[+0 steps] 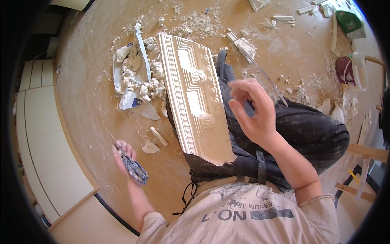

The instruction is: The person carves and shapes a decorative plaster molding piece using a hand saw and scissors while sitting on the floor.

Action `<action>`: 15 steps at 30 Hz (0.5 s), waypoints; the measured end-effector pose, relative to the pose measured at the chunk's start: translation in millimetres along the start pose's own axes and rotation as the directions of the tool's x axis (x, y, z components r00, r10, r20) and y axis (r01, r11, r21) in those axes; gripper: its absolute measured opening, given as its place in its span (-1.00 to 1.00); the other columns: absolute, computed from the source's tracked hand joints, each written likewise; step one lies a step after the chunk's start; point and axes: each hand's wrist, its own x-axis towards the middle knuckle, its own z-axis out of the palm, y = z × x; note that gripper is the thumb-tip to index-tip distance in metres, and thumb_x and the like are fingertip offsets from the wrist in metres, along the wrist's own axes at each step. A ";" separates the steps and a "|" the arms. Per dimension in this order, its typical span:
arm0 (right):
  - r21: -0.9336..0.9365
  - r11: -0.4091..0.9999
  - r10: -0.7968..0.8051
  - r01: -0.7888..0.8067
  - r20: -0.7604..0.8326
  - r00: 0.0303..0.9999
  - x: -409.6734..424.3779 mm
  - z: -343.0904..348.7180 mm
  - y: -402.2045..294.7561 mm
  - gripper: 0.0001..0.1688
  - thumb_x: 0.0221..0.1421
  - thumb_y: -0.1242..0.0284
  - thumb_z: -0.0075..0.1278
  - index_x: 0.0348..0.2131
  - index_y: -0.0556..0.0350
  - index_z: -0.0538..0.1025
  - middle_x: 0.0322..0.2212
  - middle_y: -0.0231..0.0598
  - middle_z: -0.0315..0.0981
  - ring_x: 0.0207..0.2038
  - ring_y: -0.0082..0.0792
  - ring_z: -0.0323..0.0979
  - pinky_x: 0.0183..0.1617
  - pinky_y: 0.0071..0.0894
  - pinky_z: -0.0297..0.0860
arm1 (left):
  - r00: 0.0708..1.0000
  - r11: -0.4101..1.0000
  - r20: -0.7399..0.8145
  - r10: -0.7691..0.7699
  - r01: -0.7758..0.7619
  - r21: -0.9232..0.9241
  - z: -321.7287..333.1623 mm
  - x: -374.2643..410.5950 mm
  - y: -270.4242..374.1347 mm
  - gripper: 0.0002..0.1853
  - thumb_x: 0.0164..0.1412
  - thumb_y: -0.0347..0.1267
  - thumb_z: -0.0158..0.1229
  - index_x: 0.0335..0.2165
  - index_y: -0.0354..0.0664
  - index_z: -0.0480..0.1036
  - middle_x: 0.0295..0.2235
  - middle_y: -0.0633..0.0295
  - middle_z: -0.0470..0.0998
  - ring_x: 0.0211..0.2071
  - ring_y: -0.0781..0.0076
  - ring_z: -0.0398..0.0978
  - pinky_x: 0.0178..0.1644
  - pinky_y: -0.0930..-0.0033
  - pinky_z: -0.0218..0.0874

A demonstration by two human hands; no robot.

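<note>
An ornate white plaster cornice piece (199, 103) with dentils and leaf-shaped brackets lies slanted across the lap, on the dark trousers (300, 134). Its near end is ragged. My left hand (123, 154), out to the left of the cornice over the floor, is closed around a blue-and-white fuzzy, cloth-like wrapped object (135, 169). A thin dark tip sticks out beyond the fingers; what it belongs to cannot be made out. Just right of the cornice, my right hand (254, 111) is raised above the lap, slightly blurred. Its fingers are curved and apart, with nothing seen between them.
White plaster chunks and torn wrapping (137, 73) lie left of the cornice. Crumbs cover the floor (91, 91). A thin grey strip (268, 79) reaches the right knee. Right are a maroon bucket (345, 71) and a green-and-white bag (350, 24); pale panels (48, 122) line the left.
</note>
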 end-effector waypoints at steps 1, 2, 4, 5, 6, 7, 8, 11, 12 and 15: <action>0.013 0.999 -0.049 0.049 -0.014 0.999 0.9 -4.0 -8.0 -0.71 0.17 0.67 0.16 -0.09 0.27 0.57 -0.39 -0.22 0.54 -0.41 -0.40 0.47 -0.31 -0.46 0.41 | 0.984 0.997 0.160 0.075 -0.073 -0.021 55.5 -5.3 27.3 -0.71 0.40 -0.15 0.14 -0.25 -0.08 0.28 -0.40 0.33 0.25 -0.51 0.62 0.24 -0.59 0.56 0.15; 0.046 0.992 -0.119 0.117 0.057 0.991 2.5 -7.2 -16.9 -0.89 0.16 0.67 0.17 -0.26 0.28 0.57 -0.39 -0.17 0.54 -0.38 -0.39 0.49 -0.31 -0.42 0.42 | 0.936 0.989 0.319 0.147 -0.137 -0.054 110.8 -15.0 44.7 -0.68 0.36 -0.15 0.22 -0.25 -0.08 0.28 -0.38 0.34 0.22 -0.51 0.60 0.22 -0.60 0.57 0.16; 0.247 0.969 -0.070 -0.003 0.285 0.956 0.3 -5.9 -38.5 -0.92 0.22 0.61 0.15 -0.26 0.30 0.58 -0.37 -0.12 0.55 -0.34 -0.32 0.52 -0.23 -0.36 0.45 | 0.906 0.985 0.387 0.173 -0.150 -0.090 203.8 -41.3 58.4 -0.65 0.28 -0.23 0.32 -0.23 -0.09 0.28 -0.33 0.34 0.22 -0.50 0.58 0.24 -0.58 0.54 0.20; 0.349 0.932 -0.056 -0.099 0.409 0.911 -3.5 -6.0 -43.0 -0.90 0.25 0.59 0.13 -0.24 0.30 0.58 -0.35 -0.09 0.56 -0.32 -0.29 0.53 -0.20 -0.34 0.46 | 0.859 0.970 0.454 0.237 -0.231 -0.069 235.6 -49.4 48.7 -0.65 0.27 -0.25 0.31 -0.22 -0.08 0.26 -0.32 0.31 0.23 -0.50 0.56 0.26 -0.59 0.52 0.21; 0.409 0.897 -0.037 -0.170 0.451 0.892 -5.2 -9.0 -53.1 -0.84 0.29 0.56 0.12 -0.17 0.32 0.56 -0.30 -0.09 0.57 -0.28 -0.29 0.55 -0.14 -0.32 0.48 | 0.804 0.949 0.509 0.307 -0.301 -0.096 259.7 -54.7 34.3 -0.65 0.28 -0.28 0.26 -0.16 -0.07 0.22 -0.27 0.23 0.24 -0.48 0.54 0.27 -0.53 0.48 0.23; 0.489 0.839 -0.046 -0.240 0.504 0.863 -7.9 -8.3 -65.0 -0.78 0.32 0.53 0.10 -0.09 0.34 0.55 -0.24 -0.09 0.58 -0.23 -0.29 0.57 -0.08 -0.31 0.49 | 0.725 0.921 0.595 0.348 -0.381 -0.074 278.8 -59.1 31.4 -0.64 0.30 -0.31 0.20 -0.10 -0.07 0.17 -0.22 0.15 0.23 -0.45 0.51 0.31 -0.45 0.46 0.23; 0.635 0.596 0.083 -0.491 0.559 0.825 -24.4 -10.4 -63.5 -0.63 0.36 0.50 0.11 0.07 0.35 0.47 -0.14 -0.18 0.56 -0.16 -0.36 0.57 0.00 -0.31 0.49 | 0.689 0.935 0.646 0.328 -0.335 -0.117 293.6 -62.5 25.6 -0.61 0.28 -0.34 0.16 -0.07 -0.09 0.12 -0.20 0.14 0.22 -0.37 0.49 0.34 -0.36 0.45 0.22; 0.672 0.145 0.108 -0.727 0.719 0.686 -29.5 -37.7 -60.9 -0.56 0.32 0.52 0.19 0.11 0.28 0.43 -0.15 -0.26 0.51 -0.16 -0.46 0.52 -0.04 -0.40 0.49 | 0.543 0.851 0.813 0.213 -0.512 0.119 300.4 -56.7 21.0 -0.67 0.32 -0.32 0.14 -0.03 -0.17 0.27 -0.11 0.02 0.33 -0.23 0.31 0.42 -0.11 0.21 0.30; 0.645 0.213 0.090 -0.734 0.735 0.672 -36.9 -48.9 -51.5 -0.56 0.28 0.51 0.25 0.06 0.27 0.44 -0.19 -0.29 0.50 -0.22 -0.54 0.49 -0.13 -0.49 0.48 | 0.422 0.639 0.882 0.209 -0.742 0.204 298.8 -51.1 23.7 -0.68 0.32 -0.27 0.17 -0.05 -0.18 0.36 -0.12 0.03 0.41 -0.20 0.23 0.46 -0.06 0.14 0.30; 0.596 0.487 0.434 -0.638 0.470 0.769 -68.6 -92.8 -41.7 -0.57 -0.01 0.56 0.48 -0.20 0.22 0.54 -0.31 -0.42 0.45 -0.33 -0.65 0.40 -0.27 -0.57 0.36 | 0.171 -0.037 0.985 0.003 -0.985 0.171 264.9 -25.4 36.2 -0.53 0.28 0.01 0.24 -0.02 -0.05 0.61 -0.05 0.24 0.63 0.05 0.25 0.53 0.19 0.04 0.26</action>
